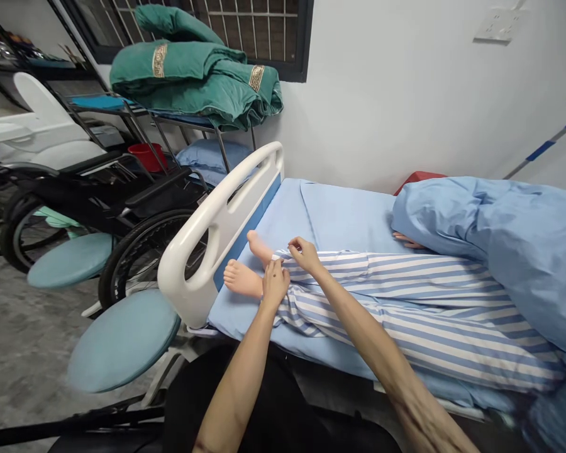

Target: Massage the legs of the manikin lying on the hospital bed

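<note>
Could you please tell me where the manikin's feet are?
In the head view, the feet rest on the blue sheet beside the white bed rail, left of the person's left hand.

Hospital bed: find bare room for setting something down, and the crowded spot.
Bare blue sheet lies between the white side rail, manikin's feet and blue blanket. Crowded at the striped trouser cuffs, under left hand and right hand.
</note>
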